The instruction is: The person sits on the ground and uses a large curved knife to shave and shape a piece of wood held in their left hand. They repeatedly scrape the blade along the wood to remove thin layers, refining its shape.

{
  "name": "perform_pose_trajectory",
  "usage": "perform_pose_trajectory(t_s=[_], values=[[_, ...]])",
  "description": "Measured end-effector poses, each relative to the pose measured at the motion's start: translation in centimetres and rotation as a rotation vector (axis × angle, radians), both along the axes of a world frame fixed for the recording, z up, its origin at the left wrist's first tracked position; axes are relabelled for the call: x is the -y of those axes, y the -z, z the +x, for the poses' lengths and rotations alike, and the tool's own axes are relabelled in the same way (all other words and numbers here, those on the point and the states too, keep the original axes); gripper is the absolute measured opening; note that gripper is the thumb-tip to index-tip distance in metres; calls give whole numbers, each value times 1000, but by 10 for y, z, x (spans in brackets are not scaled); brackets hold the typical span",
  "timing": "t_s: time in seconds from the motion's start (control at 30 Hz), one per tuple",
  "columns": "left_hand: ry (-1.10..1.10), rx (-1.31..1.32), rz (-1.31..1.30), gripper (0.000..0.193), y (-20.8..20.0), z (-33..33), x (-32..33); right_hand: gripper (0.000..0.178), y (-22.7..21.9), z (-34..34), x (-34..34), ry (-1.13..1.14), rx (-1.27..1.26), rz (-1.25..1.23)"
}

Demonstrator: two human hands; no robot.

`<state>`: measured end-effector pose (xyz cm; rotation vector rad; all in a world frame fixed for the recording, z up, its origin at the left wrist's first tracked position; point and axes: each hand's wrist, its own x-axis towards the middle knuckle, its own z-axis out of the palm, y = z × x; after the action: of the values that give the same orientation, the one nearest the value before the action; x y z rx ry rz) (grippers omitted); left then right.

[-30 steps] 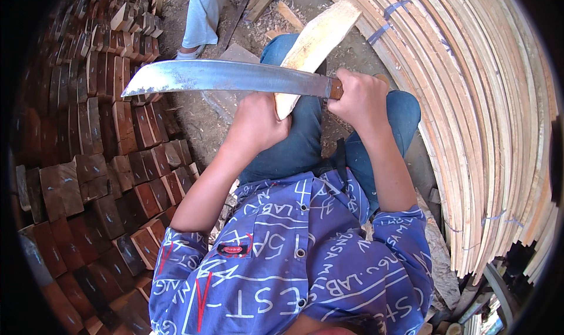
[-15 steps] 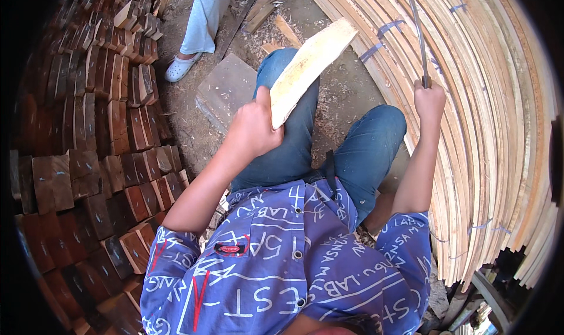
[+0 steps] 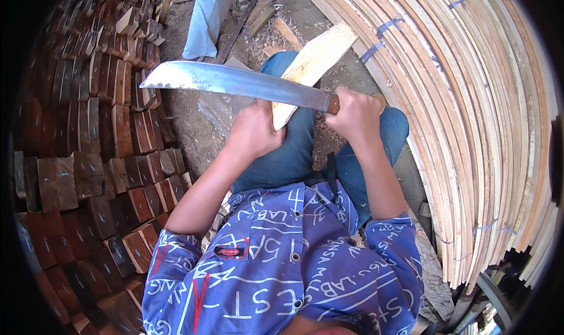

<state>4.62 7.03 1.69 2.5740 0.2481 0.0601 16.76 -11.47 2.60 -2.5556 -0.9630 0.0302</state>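
My left hand (image 3: 254, 130) is closed around the lower end of a pale, rough-hewn piece of wood (image 3: 320, 56), which slants up and away to the right over my left knee. In my right hand (image 3: 357, 116) I grip the wooden handle of a machete (image 3: 229, 80). Its broad steel blade lies across the view, tip pointing left, and passes over the lower part of the wood, just above my left hand. Whether the blade touches the wood I cannot tell. The handle's butt shows beyond my right fist.
Stacked dark wooden blocks (image 3: 88, 176) rise on the left. Long, curved pale strips (image 3: 458, 118), bundled with blue ties, fill the right. Wood scraps (image 3: 258, 19) and shavings litter the ground ahead, near another person's light-blue trouser leg (image 3: 202, 24).
My right hand has swung the machete inward from the far right, so its blade now crosses the wood. The left hand stays nearly still. The other person's foot is now hidden behind the blade.
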Motion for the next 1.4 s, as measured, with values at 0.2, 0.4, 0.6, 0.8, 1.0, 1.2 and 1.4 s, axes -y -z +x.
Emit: perform_pose_trajectory(t_s=[0.2, 0.4, 0.6, 0.8, 1.0, 1.2, 1.4], values=[[-113, -108, -56, 53, -14, -3, 1, 19, 20, 43, 20, -72, 205, 101], [-138, -148, -99, 34, -19, -10, 1, 26, 5, 96, 102, 705, -122, -55], [-72, -129, -234, 33, -27, -1, -4, 24, 56, 64, 175, 969, -327, 478], [9, -253, -367, 30, -33, -12, -3, 29, 26, 3, 100, 608, -333, 495], [-45, -260, -469, 32, -30, -21, 3, 13, 0, -26, 12, 155, -167, 143], [-97, -88, -461, 33, -27, -25, 14, 15, -6, -4, 6, 22, 12, 77], [-94, -169, -459, 29, -20, -37, 5, 15, -13, 56, 62, 471, 29, -67]])
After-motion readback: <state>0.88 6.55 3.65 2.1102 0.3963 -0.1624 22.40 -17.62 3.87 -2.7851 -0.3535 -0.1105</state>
